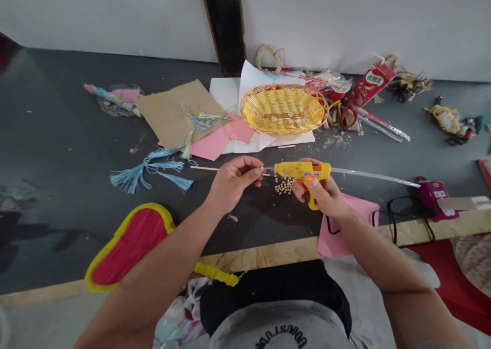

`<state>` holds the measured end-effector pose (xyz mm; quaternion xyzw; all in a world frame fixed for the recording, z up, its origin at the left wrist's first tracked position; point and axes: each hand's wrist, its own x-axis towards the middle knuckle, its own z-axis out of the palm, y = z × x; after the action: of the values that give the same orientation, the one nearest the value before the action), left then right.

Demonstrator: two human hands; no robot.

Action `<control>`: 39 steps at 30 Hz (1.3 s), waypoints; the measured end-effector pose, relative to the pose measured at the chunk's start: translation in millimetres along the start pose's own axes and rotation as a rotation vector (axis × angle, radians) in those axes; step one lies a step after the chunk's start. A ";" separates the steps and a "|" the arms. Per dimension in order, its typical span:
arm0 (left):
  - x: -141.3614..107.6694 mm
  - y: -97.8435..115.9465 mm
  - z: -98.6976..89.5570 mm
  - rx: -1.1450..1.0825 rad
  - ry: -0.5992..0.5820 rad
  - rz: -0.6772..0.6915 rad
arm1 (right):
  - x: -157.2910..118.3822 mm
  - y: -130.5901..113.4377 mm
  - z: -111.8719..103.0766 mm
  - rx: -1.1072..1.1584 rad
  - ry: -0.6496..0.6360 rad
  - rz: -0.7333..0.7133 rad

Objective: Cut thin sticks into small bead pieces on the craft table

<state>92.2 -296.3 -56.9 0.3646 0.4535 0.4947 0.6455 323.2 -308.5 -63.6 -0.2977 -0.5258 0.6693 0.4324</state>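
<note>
My right hand (321,190) is wrapped round the handle of a yellow hot glue gun (293,170), its nozzle pointing left. A long clear glue stick (376,176) trails from the gun's back end. My left hand (238,181) pinches a small pale piece (262,169) between thumb and forefinger, right at the nozzle tip. A thin wooden stick (203,168) passes behind the left hand; whether the fingers touch it I cannot tell. Below the gun is a scatter of small pale wooden bits (284,186).
A yellow wicker basket (284,108) stands on papers behind my hands. Blue tassels (148,172) and a red-and-yellow fan (132,241) lie left. Scissors (348,116) and a red drink carton (373,84) are back right. A purple power block (435,198) with black cord sits right.
</note>
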 end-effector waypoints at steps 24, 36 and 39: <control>0.4 -1.8 -1.3 -0.008 -0.007 0.000 | 1.0 -5.5 2.3 0.020 -0.017 0.028; 0.6 -4.1 -1.6 0.025 0.025 -0.008 | 6.3 -2.7 -7.2 -0.051 0.242 0.107; 1.2 -4.4 -1.4 0.034 0.014 -0.013 | 10.1 -3.7 -10.7 -0.048 0.314 0.103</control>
<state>92.3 -296.2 -61.7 0.3692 0.4686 0.4851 0.6393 328.8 -294.5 -62.4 -0.4355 -0.4515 0.6233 0.4670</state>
